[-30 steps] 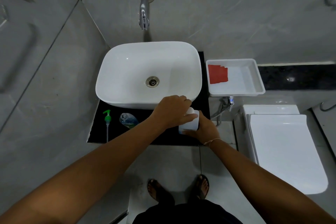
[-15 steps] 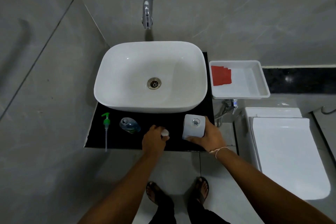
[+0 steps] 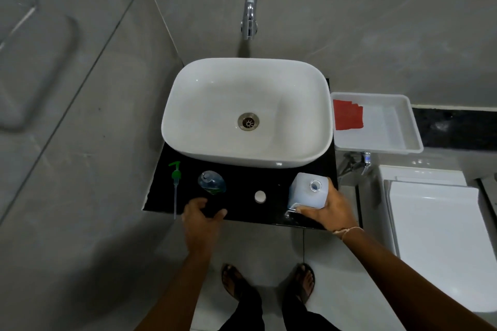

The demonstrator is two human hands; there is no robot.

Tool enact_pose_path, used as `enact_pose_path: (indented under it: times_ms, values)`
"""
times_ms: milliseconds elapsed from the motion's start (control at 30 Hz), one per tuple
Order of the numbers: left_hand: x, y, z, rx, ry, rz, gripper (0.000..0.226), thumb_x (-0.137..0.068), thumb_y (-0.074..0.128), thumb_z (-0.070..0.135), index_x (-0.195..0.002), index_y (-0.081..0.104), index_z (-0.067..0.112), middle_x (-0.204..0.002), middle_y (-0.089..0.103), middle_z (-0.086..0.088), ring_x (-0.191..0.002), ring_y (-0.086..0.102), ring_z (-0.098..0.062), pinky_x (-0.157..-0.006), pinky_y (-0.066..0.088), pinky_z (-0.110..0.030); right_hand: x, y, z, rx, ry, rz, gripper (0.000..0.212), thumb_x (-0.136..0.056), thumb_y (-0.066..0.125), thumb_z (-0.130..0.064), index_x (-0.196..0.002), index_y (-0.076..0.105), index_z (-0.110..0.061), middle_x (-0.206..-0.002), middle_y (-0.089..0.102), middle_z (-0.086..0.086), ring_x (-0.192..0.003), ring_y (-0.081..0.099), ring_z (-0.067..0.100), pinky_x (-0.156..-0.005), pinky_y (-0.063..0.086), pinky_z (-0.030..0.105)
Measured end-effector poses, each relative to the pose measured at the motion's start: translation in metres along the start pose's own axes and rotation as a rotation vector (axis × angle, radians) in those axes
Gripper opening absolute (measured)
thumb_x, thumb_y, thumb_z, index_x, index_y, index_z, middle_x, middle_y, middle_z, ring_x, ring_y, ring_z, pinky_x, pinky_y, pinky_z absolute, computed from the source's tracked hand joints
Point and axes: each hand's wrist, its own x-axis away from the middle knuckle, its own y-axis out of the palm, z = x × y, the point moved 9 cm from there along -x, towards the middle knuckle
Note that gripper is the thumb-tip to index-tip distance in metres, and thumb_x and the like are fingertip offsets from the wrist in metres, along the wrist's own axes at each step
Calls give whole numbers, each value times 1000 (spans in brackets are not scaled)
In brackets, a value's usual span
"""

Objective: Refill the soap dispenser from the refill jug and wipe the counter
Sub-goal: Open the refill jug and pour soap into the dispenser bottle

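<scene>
The white refill jug (image 3: pixel 306 193) stands uncapped on the right of the black counter (image 3: pixel 242 177), and my right hand (image 3: pixel 326 209) grips its near side. Its round white cap (image 3: pixel 260 197) lies loose on the counter just left of the jug. The clear soap dispenser bottle (image 3: pixel 212 182) stands open further left, with its green pump (image 3: pixel 175 183) lying flat beside it. My left hand (image 3: pixel 202 219) hovers open at the counter's front edge, just below the dispenser bottle, holding nothing. A red cloth (image 3: pixel 347 118) lies in the white tray (image 3: pixel 403 140) on the right.
A white basin (image 3: pixel 247 113) fills the back of the counter under a chrome wall tap (image 3: pixel 250 16). A white toilet with a shut lid (image 3: pixel 441 236) stands at the right. A grey tiled wall runs close on the left. My sandalled feet show below.
My left hand took the cap off the jug, laid it on the counter and let go. It then moved left toward the dispenser bottle. My right hand kept hold of the jug.
</scene>
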Motion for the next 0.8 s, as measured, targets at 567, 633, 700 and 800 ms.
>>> enact_pose_path:
  times_ms: [567, 633, 700, 800]
  values:
    - [-53, 7, 45, 155, 298, -336, 48, -65, 93, 21, -104, 65, 21, -96, 72, 5, -87, 68, -2, -70, 47, -3, 41, -17, -32, -45, -21, 223, 74, -54, 88, -48, -116, 47, -56, -110, 61, -29, -104, 60, -4, -78, 53, 12]
    - [-42, -2, 55, 161, 338, -353, 48, -64, 93, 26, -103, 64, 29, -95, 72, 11, -86, 66, 7, -68, 48, -3, 45, -25, -49, -31, -65, 242, 74, -56, 87, -50, -119, 48, -48, -113, 62, -22, -106, 62, 2, -81, 56, 22]
    - [-27, -12, 73, 184, 388, -381, 49, -64, 93, 29, -103, 64, 34, -93, 72, 15, -87, 67, 6, -68, 50, -5, 48, -33, -72, 11, -142, 254, 73, -61, 86, -50, -122, 48, -44, -116, 61, -18, -109, 60, 7, -83, 55, 29]
    - [-1, -22, 106, 220, 472, -453, 49, -65, 92, 29, -108, 67, 30, -96, 75, 11, -89, 71, -4, -74, 57, -16, 49, -51, -113, 94, -274, 276, 68, -65, 85, -43, -124, 50, -39, -117, 59, -13, -109, 57, 13, -86, 53, 40]
